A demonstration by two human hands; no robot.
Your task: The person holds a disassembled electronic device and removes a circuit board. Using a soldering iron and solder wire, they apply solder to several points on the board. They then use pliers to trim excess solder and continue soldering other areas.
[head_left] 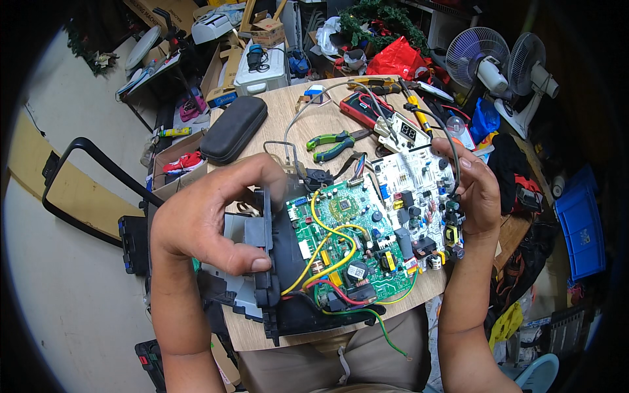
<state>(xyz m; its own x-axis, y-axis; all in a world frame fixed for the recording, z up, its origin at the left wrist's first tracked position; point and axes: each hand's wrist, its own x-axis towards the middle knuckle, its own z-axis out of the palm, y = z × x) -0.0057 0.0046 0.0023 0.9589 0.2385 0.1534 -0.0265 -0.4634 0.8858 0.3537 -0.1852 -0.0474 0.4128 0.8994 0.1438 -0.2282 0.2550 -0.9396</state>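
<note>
My left hand [200, 219] is closed on the side of a black plastic housing [266, 285], thumb on the near face and fingers curled over the top. Beside the housing lies a green circuit board [344, 196] crossed by yellow wires [354, 247], with red and green wires near its lower edge. A white circuit board [422, 173] adjoins it on the right. Around that board's right edge my right hand [478, 190] is curled, its fingertips partly hidden. A small display board [401, 136] sits just beyond, with a grey cable running near it.
On the wooden table [288, 108] are green-handled pliers [333, 144], a black zip case [234, 129], a red multimeter [359, 110] and a yellow-handled screwdriver [418, 111]. Two fans [477, 56] stand at the far right. A blue bin [580, 226] and heaped clutter flank the table.
</note>
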